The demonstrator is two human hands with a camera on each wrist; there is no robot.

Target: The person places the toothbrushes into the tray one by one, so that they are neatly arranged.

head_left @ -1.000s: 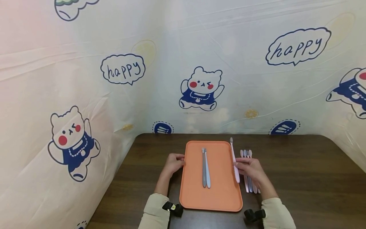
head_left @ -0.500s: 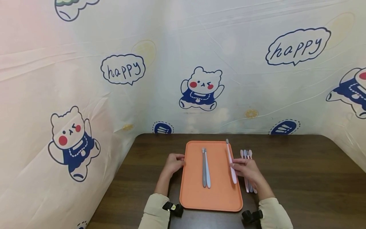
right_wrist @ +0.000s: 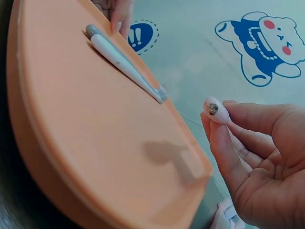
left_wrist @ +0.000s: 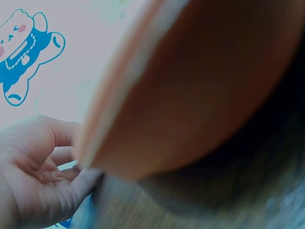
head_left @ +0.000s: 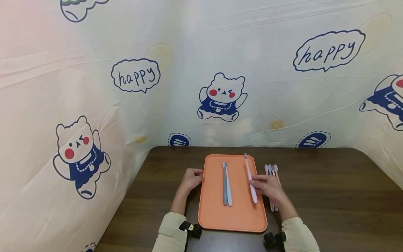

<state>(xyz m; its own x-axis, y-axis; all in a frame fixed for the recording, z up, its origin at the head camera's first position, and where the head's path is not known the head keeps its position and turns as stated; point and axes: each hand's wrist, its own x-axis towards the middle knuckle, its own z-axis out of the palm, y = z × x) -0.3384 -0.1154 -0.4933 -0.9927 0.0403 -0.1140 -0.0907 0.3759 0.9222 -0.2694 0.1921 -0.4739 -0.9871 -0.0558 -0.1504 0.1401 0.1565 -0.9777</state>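
My right hand pinches a pink toothbrush by its handle, bristle end pointing away, over the right part of an orange tray. In the right wrist view the handle's rounded end shows between thumb and fingers, and a shadow falls on the tray below. A grey toothbrush and a light blue toothbrush lie side by side on the tray. At the tray's left edge, my left hand grips the rim with thumb and fingers, as the left wrist view shows up close.
Several more toothbrushes lie in a row on the dark wooden table right of the tray, partly hidden behind the right hand. A printed cloth hangs behind the table's far edge.
My right hand has moved left with the pink toothbrush, from the tray's right rim to over its surface. The left hand and the tray have stayed put.
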